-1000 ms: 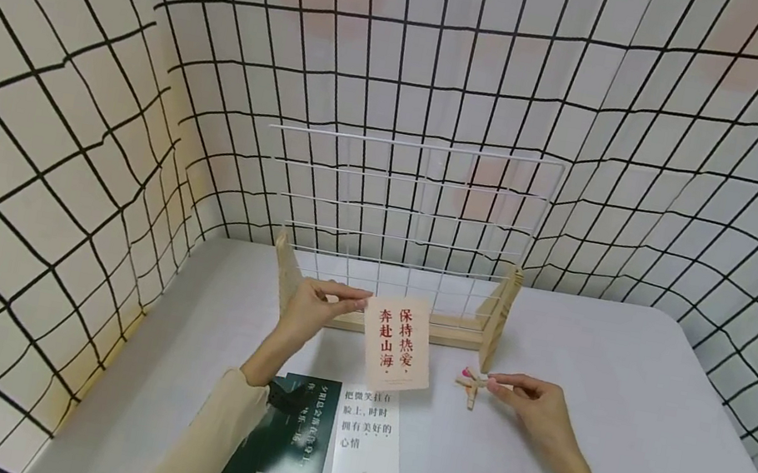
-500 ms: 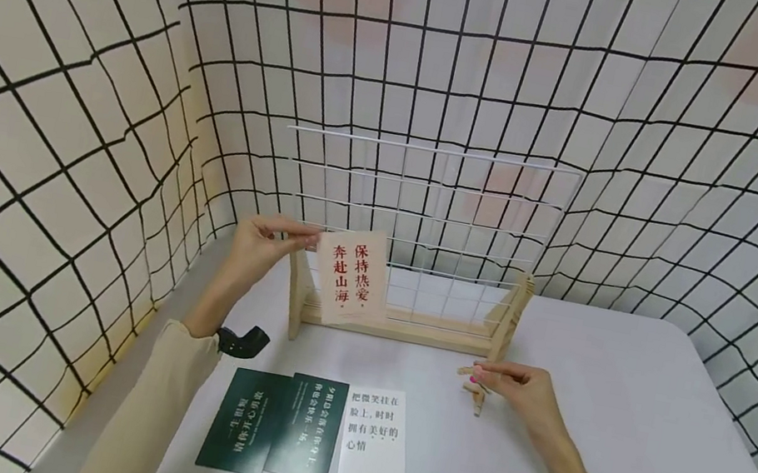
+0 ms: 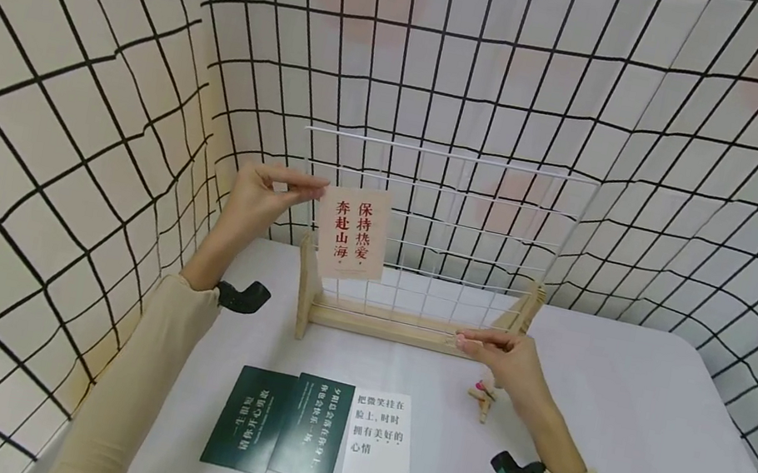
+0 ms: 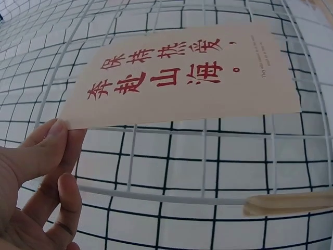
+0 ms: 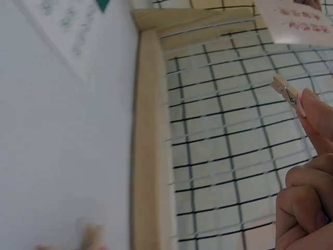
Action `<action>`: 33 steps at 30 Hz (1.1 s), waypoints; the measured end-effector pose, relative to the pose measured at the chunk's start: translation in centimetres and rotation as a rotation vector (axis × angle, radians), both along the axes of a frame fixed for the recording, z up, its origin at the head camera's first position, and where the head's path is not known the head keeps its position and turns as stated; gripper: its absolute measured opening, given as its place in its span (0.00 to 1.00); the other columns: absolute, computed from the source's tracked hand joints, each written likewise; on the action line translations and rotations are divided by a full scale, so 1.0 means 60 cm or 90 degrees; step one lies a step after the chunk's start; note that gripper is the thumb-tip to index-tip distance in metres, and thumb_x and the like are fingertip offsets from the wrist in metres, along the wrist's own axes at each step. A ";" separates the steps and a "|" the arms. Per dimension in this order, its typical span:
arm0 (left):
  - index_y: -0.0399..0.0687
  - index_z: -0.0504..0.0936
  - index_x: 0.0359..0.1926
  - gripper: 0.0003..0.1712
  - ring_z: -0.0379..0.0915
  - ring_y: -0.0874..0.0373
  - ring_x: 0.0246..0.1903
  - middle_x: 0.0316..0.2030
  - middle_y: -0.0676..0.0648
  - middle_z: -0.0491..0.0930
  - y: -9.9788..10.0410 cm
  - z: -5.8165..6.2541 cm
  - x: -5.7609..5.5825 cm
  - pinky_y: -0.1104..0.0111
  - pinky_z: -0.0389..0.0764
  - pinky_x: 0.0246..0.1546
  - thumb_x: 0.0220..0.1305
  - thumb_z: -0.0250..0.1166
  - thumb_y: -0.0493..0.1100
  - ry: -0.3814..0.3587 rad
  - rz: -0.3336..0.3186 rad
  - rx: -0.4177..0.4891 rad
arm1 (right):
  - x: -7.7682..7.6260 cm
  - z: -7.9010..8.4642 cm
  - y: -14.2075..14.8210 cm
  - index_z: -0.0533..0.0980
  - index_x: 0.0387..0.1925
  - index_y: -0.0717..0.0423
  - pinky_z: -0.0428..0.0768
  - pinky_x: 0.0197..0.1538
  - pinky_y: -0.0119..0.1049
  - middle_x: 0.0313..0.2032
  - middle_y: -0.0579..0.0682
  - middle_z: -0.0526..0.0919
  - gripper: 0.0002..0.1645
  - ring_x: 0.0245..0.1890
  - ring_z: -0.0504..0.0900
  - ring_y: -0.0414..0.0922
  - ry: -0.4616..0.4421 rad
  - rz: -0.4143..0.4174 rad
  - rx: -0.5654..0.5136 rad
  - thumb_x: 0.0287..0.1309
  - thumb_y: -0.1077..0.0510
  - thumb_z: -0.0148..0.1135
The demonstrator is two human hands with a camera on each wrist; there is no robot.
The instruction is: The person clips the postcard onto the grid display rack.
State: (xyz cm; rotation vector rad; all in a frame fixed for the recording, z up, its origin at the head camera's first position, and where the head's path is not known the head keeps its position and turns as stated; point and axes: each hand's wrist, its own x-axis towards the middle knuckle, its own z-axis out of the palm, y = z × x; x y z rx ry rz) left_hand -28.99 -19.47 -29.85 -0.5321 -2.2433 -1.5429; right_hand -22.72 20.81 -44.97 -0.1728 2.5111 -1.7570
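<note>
My left hand (image 3: 264,195) pinches the upper left corner of a cream card (image 3: 352,233) with red Chinese characters. The card hangs upright in front of the left part of a white wire grid rack (image 3: 457,225). In the left wrist view, thumb and forefinger grip the card (image 4: 182,78) at its corner. Lower and to the right, my right hand (image 3: 504,364) is in front of the rack's wooden base. Between its thumb and forefinger it pinches a small wooden clothespin (image 5: 289,95), seen in the right wrist view.
Two dark green cards (image 3: 248,419) and a white card (image 3: 382,445) lie side by side on the white table (image 3: 623,449). Several small clothespins (image 3: 484,400) lie near the rack's right wooden foot (image 3: 529,305). Black-lined white cloth walls (image 3: 63,130) surround the table.
The left hand has carried the cream card up and left to the rack. The right hand has picked a clothespin from the small pile and lifted it towards the rack.
</note>
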 end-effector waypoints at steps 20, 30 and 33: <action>0.39 0.92 0.41 0.05 0.87 0.67 0.39 0.42 0.40 0.91 0.017 0.031 -0.016 0.74 0.84 0.49 0.66 0.71 0.34 0.034 0.064 -0.018 | -0.084 0.230 -0.084 0.89 0.45 0.55 0.81 0.55 0.25 0.47 0.41 0.92 0.14 0.51 0.87 0.38 0.181 0.069 -0.106 0.62 0.52 0.74; 0.38 0.92 0.38 0.04 0.80 0.70 0.29 0.39 0.38 0.91 0.030 0.027 -0.019 0.79 0.68 0.26 0.63 0.73 0.34 0.061 0.092 -0.023 | -0.110 0.287 -0.136 0.90 0.44 0.54 0.78 0.64 0.37 0.45 0.40 0.92 0.18 0.56 0.84 0.41 0.214 0.047 -0.075 0.58 0.47 0.77; 0.37 0.92 0.37 0.04 0.77 0.65 0.29 0.38 0.37 0.91 0.032 0.026 -0.018 0.79 0.67 0.27 0.63 0.73 0.33 0.070 0.096 -0.031 | -0.117 0.296 -0.151 0.90 0.42 0.54 0.79 0.63 0.36 0.43 0.40 0.92 0.15 0.54 0.86 0.40 0.225 0.046 -0.082 0.58 0.50 0.77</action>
